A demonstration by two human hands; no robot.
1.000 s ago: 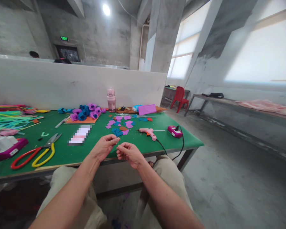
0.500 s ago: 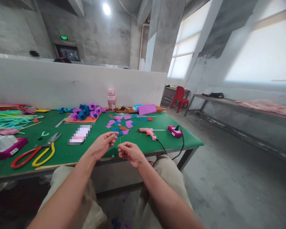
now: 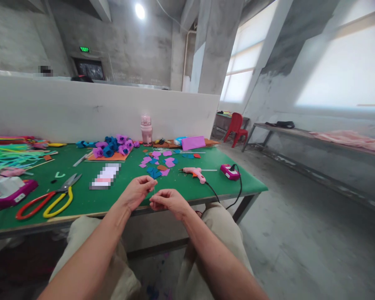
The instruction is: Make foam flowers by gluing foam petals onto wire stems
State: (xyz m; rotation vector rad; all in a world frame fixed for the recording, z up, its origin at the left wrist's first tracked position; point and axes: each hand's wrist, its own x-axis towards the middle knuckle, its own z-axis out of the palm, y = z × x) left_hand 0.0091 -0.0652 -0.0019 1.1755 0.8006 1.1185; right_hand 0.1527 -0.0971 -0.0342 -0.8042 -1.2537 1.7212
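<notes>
My left hand [image 3: 140,191] has thumb and fingertips pinched together near the table's front edge. Just right of it and slightly lower, my right hand [image 3: 168,201] is also in a pinch. A very thin pale strand [image 3: 154,192] runs upright between the two sets of fingertips; whether it is thread, wire or glue I cannot tell. Beyond the hands lie blue, purple and brown paper pieces [image 3: 165,171]. To their right a pink hot glue gun [image 3: 198,174] rests on its side, a clear glue stick in its back.
Red-and-yellow-handled scissors [image 3: 58,196] lie at left on the green table [image 3: 90,204]. Behind are purple and blue paper flowers [image 3: 112,146] and a pink bottle [image 3: 146,130] by a white partition [image 3: 175,112]. A black cord hangs from the magenta power box [image 3: 229,171] over the front edge.
My right hand has shifted slightly left and down, and my left hand a little right and down. The hands are closer together, and the strand between them shows more clearly.
</notes>
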